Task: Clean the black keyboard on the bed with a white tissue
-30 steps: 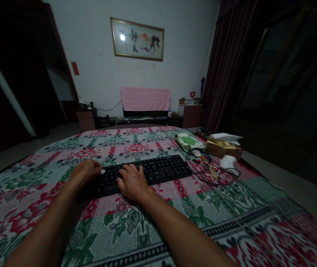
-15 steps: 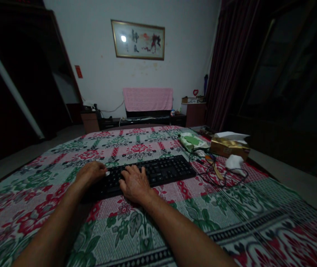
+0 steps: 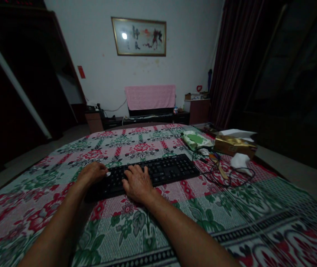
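A black keyboard (image 3: 172,171) lies on the patterned cloth (image 3: 136,237) in front of me. My left hand (image 3: 93,173) is at the keyboard's upper left end, fingers closed in a pinch on a small white piece (image 3: 108,174), of which only the tip shows; it may be tissue. Over the left-middle keys rests my right hand (image 3: 139,183), palm down with the fingers spread, holding nothing. The keys beneath it are hidden.
Right of the keyboard lie its looped black cable (image 3: 240,182), a wooden-handled brush (image 3: 222,171) and a crumpled white tissue (image 3: 240,162). Behind them are a green-and-white wipes pack (image 3: 196,140) and a gold tissue box (image 3: 235,145). A pink cloth (image 3: 150,97) hangs by the far wall.
The view has shifted slightly, so the scene sits a little farther right. Both hands keep nearly the same places on the keyboard.
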`<state>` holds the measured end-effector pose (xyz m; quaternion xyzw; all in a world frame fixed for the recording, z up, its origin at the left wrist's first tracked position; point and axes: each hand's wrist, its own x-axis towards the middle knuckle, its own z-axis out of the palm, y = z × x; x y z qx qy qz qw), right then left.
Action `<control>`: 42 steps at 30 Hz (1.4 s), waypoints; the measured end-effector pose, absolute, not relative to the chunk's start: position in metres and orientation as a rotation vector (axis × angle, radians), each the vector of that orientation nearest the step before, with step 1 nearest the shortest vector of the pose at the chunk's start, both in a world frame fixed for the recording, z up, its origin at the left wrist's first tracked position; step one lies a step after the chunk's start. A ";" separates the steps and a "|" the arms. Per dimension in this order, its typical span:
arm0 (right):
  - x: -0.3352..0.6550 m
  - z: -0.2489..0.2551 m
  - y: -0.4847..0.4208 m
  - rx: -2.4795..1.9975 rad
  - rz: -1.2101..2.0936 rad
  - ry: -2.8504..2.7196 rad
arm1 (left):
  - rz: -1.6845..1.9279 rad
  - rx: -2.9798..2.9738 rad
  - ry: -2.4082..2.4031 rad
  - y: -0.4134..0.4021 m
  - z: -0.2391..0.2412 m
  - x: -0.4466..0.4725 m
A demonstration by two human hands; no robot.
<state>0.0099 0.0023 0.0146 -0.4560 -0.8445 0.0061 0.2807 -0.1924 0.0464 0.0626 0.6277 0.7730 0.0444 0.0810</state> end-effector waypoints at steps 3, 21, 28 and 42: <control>0.010 0.016 0.002 -1.230 0.034 -2.261 | 0.137 1.880 2.327 0.047 0.063 -0.192; 0.009 0.016 0.003 -1.249 0.042 -2.284 | 0.128 1.921 2.340 0.047 0.062 -0.191; 0.010 0.017 0.003 -1.246 0.030 -2.297 | 0.087 1.835 2.318 0.045 0.069 -0.200; 0.010 0.017 0.002 -1.250 0.023 -2.290 | 0.065 1.868 2.270 0.044 0.071 -0.191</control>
